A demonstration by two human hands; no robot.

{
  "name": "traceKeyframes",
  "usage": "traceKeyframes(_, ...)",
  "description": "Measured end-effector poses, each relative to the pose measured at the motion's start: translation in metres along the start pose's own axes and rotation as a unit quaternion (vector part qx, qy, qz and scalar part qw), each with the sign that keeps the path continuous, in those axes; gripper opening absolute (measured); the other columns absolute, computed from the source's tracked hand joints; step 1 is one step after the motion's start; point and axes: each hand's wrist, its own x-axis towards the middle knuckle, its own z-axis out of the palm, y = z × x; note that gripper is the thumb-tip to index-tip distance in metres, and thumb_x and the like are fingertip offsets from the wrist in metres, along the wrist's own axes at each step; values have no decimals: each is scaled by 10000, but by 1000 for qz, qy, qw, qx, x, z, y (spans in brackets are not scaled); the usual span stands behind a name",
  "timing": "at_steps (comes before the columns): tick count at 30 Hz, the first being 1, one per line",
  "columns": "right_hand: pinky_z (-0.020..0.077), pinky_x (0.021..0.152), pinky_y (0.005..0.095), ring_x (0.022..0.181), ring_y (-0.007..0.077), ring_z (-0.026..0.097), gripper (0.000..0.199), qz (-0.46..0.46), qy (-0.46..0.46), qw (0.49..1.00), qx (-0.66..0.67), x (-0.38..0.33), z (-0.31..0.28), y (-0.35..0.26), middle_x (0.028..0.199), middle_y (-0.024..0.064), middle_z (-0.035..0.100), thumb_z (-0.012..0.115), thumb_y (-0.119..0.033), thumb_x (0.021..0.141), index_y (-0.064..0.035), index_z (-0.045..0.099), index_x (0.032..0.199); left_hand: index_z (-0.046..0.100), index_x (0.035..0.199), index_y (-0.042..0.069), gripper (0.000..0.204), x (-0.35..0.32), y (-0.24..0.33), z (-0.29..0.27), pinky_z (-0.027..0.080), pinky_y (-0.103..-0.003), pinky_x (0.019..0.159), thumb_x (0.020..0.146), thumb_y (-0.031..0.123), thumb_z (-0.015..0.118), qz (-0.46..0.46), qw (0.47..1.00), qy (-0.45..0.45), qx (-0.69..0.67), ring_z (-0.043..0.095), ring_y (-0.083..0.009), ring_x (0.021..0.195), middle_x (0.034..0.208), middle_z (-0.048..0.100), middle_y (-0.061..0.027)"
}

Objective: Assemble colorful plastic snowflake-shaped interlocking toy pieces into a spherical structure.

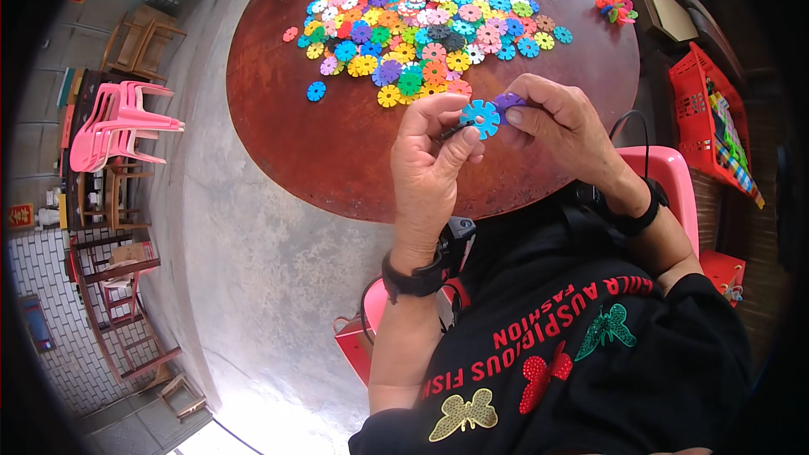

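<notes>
My left hand (pixel 428 147) pinches a blue notched plastic disc (pixel 486 109) between thumb and fingers, above the near part of the table. A dark piece (pixel 455 130), seen edge-on, is by the same fingertips and seems joined to the blue disc. Against the blue disc's right side, my right hand (pixel 560 118) grips a purple notched disc (pixel 508 102). Fingers partly cover the purple disc, so I cannot tell whether its slot is locked into the blue one. Beyond my hands spreads a heap of many-coloured notched discs (pixel 409 82), lying loose.
The round reddish-brown table (pixel 286 135) holds the heap. A ball of joined discs (pixel 615 5) sits near its right edge. To the right stands a red plastic crate (pixel 693 122) of coloured pieces. Stacked pink chairs (pixel 118 128) are at the far left, on the grey floor (pixel 244 244).
</notes>
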Motion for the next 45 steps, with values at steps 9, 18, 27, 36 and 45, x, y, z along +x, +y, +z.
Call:
traceKeyframes(9,478,566,254,604,113,578,94,-8,-8,1000,9,0,1,-2,683,51,603,547,-77,908,11,565,881,560,1018,33,130,1,0,-4,472,-224,629,944,138,544,3,998,19,-57,565,-97,681,828,598,-32)
traceKeyframes(18,480,559,258,602,120,592,85,-11,-13,1000,-3,-1,4,-3,679,54,607,551,-69,897,12,560,874,538,1174,19,274,1,-1,-7,479,-247,594,989,201,450,-63,997,30,-30,546,-104,654,881,587,-43)
traceKeyframes(27,486,530,295,580,191,639,84,5,-31,998,-59,-1,13,3,655,96,617,585,-77,838,1,573,867,421,1328,7,402,-1,4,-7,462,-223,528,979,202,465,-170,980,7,-101,526,-76,611,804,546,-31)
traceKeyframes(36,490,551,314,609,211,636,83,-23,-15,997,-76,1,11,3,680,112,618,565,-53,856,7,548,911,341,1385,6,510,3,7,-3,452,-215,510,929,100,549,-159,980,96,-77,503,-80,585,801,564,-55)
traceKeyframes(45,482,561,323,607,236,618,104,-52,-1,995,-83,2,13,4,694,129,606,589,-55,854,13,549,921,400,1356,42,428,-1,9,-7,329,-176,475,952,131,509,-178,984,-14,-18,404,-32,543,737,514,3)
